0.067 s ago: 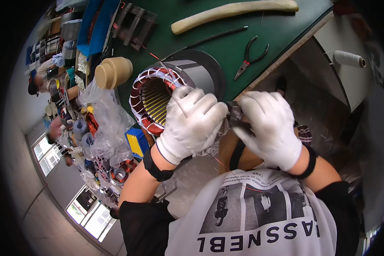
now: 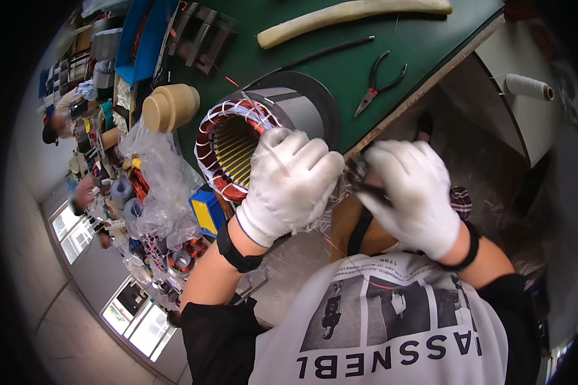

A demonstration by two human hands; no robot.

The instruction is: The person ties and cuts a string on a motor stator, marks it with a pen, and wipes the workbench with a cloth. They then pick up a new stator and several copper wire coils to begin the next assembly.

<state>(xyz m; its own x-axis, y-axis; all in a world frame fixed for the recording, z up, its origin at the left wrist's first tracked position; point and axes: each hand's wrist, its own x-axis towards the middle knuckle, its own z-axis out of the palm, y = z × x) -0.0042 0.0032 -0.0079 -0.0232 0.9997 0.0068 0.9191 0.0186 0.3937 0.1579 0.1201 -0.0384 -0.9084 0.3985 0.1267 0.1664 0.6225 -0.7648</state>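
A motor stator (image 2: 203, 151) lies on its side, its copper-red windings laced with white cord and yellow strips lining the bore. My left hand (image 2: 292, 179), in a white glove, is closed at the near right edge of the windings; what its fingers hold is hidden. To its right, clear of the stator, my white-gloved right hand (image 2: 411, 192) is curled around a small dark metallic object (image 2: 356, 172), blurred and mostly covered. A thin red wire (image 2: 329, 242) shows below the left hand and runs across my shirt.
On the green table (image 2: 327, 61) are red-and-black pliers (image 2: 368, 99), a pale curved stick (image 2: 353, 19), a dark rod (image 2: 331, 52) and a beige stepped cylinder (image 2: 171, 108). A blue-and-yellow box (image 2: 205, 213) sits beside the stator. A white thread spool (image 2: 528, 87) is at right.
My right hand and the dark object have shifted slightly right, away from the left hand. The left hand stays at the stator's edge.
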